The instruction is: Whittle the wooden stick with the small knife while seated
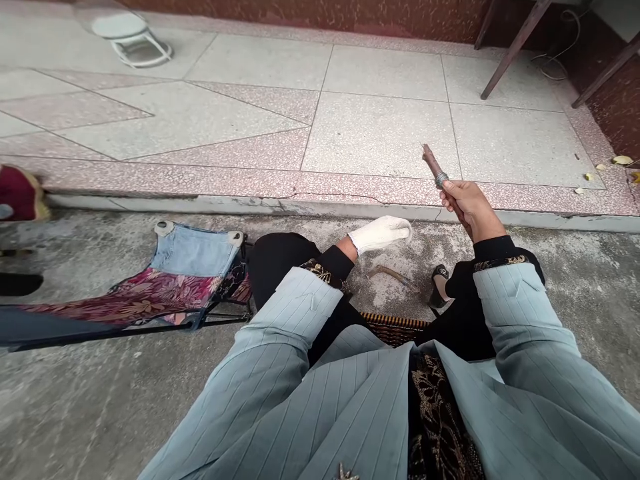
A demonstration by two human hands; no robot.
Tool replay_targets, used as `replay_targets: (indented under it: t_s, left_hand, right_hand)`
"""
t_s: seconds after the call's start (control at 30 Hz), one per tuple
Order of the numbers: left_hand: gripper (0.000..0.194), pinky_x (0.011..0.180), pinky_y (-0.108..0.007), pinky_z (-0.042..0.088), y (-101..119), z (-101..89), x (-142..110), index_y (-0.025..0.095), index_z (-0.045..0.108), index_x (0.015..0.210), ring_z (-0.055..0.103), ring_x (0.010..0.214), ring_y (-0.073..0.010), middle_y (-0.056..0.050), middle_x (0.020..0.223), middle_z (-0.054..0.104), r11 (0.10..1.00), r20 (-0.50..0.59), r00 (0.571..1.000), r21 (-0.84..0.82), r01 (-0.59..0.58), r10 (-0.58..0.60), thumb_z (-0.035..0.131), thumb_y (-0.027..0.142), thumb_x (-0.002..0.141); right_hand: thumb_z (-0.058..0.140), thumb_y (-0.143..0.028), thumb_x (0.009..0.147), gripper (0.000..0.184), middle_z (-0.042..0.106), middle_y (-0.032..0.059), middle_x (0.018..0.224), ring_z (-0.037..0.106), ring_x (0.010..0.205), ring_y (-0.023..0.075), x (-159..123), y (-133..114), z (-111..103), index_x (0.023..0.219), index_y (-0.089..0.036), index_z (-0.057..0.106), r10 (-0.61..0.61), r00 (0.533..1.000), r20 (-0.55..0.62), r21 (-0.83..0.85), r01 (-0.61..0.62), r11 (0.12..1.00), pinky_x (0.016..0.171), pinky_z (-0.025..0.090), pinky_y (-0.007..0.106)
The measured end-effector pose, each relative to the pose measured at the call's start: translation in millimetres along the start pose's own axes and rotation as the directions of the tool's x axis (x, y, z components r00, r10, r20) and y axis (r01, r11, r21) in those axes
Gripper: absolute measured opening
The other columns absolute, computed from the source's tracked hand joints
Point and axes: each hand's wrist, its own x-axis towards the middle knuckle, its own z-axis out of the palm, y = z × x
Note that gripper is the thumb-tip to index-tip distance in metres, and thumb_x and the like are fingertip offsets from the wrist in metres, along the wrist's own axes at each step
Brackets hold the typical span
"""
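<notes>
My bare right hand (467, 203) is wrapped round a brown wooden stick (431, 160) held up at a slant. Green wire (441, 179) is wound in a band about the stick just above my fingers. My left hand (381, 235), in a white knitted glove, is apart from the stick, lower and to its left. Its fingers are pressed together and curled at the tips; what they hold, if anything, is too small to make out. Below that glove, a curved brown tool with a long handle (395, 275) lies on the concrete between my feet.
A raised terrazzo step (350, 203) runs across in front of me. To my left stands a folding chair (195, 250) with denim and floral cloth. A white stool (133, 40) is farther back. Wooden legs (515, 50) stand at the right, near fallen yellow leaves (623, 160).
</notes>
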Motion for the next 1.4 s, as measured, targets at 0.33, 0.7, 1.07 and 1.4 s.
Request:
replay_targets:
  t_s: [0.33,0.7,1.07,1.4]
  left_hand:
    - [0.031,0.065,-0.022,0.038,0.6,-15.6,-7.1,0.015,0.067,0.087,0.051,0.066,-0.0106,0.0,0.08,0.063,0.993,-0.041,0.998,0.109,-0.034,0.039,0.047,0.038,0.088]
    - [0.027,0.062,-0.022,0.043,-10.2,-17.8,-2.9,0.014,0.064,0.083,0.052,0.063,-0.0104,0.0,0.071,0.059,0.999,-0.222,0.975,0.045,0.024,-0.013,0.048,0.035,0.087]
    - [0.031,0.047,-0.018,0.033,2.6,-1.3,-1.5,0.014,0.063,0.085,0.039,0.05,-0.0065,0.002,0.063,0.047,0.992,-0.02,0.999,-0.124,0.03,-0.033,0.046,0.038,0.092]
    - [0.034,0.055,-0.023,0.033,-8.0,8.1,4.0,0.015,0.064,0.084,0.048,0.056,-0.0105,0.0,0.071,0.057,0.986,-0.028,0.999,0.162,0.027,-0.023,0.044,0.043,0.089]
  right_hand:
    - [0.063,-0.037,0.086,0.024,0.063,0.0039,0.062,0.055,0.056,0.0137,1.4,7.6,5.0,0.078,-0.015,0.071,0.234,0.959,0.161,-0.838,0.007,0.546,0.058,0.04,0.028]
    - [0.072,-0.044,0.079,0.031,0.062,-0.0026,0.067,0.049,0.052,0.0063,-23.8,-9.9,6.1,0.088,-0.015,0.07,0.212,0.498,0.841,-0.248,0.006,0.969,0.051,0.04,0.02]
    - [0.072,-0.04,0.08,0.031,0.056,0.0004,0.057,0.045,0.045,0.0067,-11.3,-6.1,5.2,0.067,-0.015,0.058,0.062,0.985,0.159,-0.129,-0.041,0.991,0.04,0.033,0.02]
    - [0.067,-0.036,0.082,0.026,0.062,0.008,0.064,0.057,0.059,0.0191,1.3,9.0,11.7,0.064,-0.017,0.064,0.271,0.94,0.207,-0.913,0.086,0.398,0.059,0.037,0.032]
